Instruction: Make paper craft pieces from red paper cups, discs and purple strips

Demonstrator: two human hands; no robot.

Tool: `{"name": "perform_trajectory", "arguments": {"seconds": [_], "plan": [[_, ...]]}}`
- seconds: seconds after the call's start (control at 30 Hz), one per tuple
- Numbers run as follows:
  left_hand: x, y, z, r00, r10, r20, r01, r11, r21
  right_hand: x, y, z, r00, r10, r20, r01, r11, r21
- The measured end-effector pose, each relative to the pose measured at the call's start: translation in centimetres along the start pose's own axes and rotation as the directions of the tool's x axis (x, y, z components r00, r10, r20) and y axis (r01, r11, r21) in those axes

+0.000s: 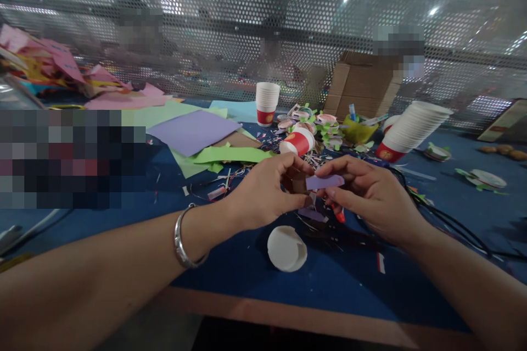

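My right hand [362,194] pinches a small purple paper strip [323,182] between thumb and fingers. Facing it, my left hand [275,189] has its thumb and fingers closed round a small brown piece [298,182], which touches the strip's left end. A silver bangle is on the left wrist. Below the hands, a cut white cup bottom [287,249] lies on the blue table. Just behind them a red and white paper cup [297,142] rests on its side. An orange-red object [338,212] shows under my right hand.
Purple [197,130] and green sheets lie at the back left. Stacked cups stand at the back middle [267,102] and lean at the right [414,131]. Paper scraps, small cup crafts, a yellow bowl [359,130] and black cables [448,219] surround the hands. Behind stands a cardboard box [362,87].
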State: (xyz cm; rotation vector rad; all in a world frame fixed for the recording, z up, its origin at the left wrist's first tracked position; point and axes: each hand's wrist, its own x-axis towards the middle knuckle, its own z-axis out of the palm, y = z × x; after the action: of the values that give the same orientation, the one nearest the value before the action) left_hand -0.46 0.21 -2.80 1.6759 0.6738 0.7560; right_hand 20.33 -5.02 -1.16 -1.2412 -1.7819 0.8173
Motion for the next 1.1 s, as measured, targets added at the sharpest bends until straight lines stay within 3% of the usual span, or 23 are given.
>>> {"name": "perform_trajectory", "arguments": {"seconds": [0.33,1.1], "plan": [[-0.2,-0.1,0.0,1.0,-0.012,0.025,0.014,0.998,-0.056,0.0,0.3,0.0,0.999,-0.046,-0.008,0.045,0.998,-0.041],[-0.5,0.8,-0.2,0.997,0.07,-0.021,-0.066,0.985,0.162,-0.2,0.3,0.2,0.998,-0.044,0.039,0.046,0.997,-0.063]]}}
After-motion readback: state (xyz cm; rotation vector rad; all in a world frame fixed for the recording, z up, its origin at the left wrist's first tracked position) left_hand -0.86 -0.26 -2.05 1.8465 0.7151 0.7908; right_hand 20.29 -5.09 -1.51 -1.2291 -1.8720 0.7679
